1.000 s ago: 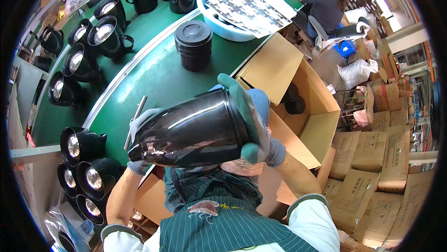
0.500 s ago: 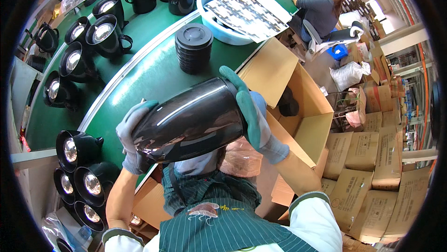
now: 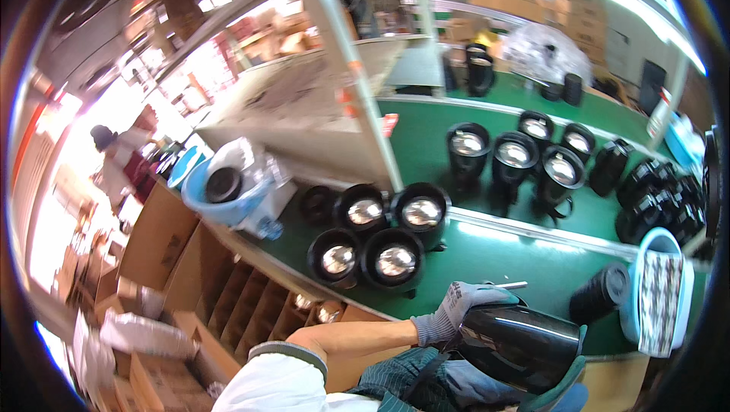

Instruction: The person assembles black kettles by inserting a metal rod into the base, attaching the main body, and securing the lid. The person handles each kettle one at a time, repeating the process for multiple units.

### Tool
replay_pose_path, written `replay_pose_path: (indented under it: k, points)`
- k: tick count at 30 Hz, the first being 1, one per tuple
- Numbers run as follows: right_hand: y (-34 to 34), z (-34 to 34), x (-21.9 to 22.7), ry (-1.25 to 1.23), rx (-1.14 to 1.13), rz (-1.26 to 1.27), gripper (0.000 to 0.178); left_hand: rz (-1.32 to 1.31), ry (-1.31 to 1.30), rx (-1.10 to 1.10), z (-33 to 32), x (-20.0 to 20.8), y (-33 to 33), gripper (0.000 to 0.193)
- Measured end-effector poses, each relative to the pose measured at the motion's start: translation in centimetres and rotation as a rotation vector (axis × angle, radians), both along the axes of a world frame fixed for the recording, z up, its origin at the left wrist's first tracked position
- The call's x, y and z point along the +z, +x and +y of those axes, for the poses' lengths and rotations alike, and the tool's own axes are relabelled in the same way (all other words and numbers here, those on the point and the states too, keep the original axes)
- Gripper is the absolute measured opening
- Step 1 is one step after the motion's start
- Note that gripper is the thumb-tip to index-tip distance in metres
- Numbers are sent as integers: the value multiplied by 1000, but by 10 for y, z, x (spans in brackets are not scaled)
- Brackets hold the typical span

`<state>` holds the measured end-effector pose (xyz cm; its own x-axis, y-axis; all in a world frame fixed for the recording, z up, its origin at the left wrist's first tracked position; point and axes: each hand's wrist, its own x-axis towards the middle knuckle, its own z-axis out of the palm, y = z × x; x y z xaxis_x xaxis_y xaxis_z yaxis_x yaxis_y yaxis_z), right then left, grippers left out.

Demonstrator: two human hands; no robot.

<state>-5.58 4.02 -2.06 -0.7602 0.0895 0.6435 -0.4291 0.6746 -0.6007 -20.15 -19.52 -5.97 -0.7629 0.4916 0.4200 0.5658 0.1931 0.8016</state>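
Black jug (image 3: 521,342) is still gripped in the fingers of the left hand (image 3: 465,307) and right hand (image 3: 564,392); the view is swung leftward, a partitioned carton (image 3: 257,298) being revealed.

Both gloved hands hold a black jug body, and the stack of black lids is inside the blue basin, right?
No, the head view shows the lid stack on the worktop beside the basin. Left hand and right hand do hold the jug body.
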Motion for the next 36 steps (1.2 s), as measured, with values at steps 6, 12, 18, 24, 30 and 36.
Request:
replay_pose_path:
  k: [6,12,18,24,30,36]
  points:
    - [16,-19,0,-335,88,-41,52,-289,203,-12,-25,-17,55,49]
    - [30,-31,48,-437,100,-92,63,-837,480,-410,-7,-72,79,52]
    - [37,-2,68,19,390,6,76,-930,349,-584,6,-64,94,44]
    - [41,26,-36,-2,128,3,81,1,34,-22,-28,38,73,40]
    - [52,36,-59,37,50,-37,87,549,-192,-114,-16,39,54,34]
    - [107,46,-21,55,170,-259,93,-1337,345,-479,-43,-85,45,54]
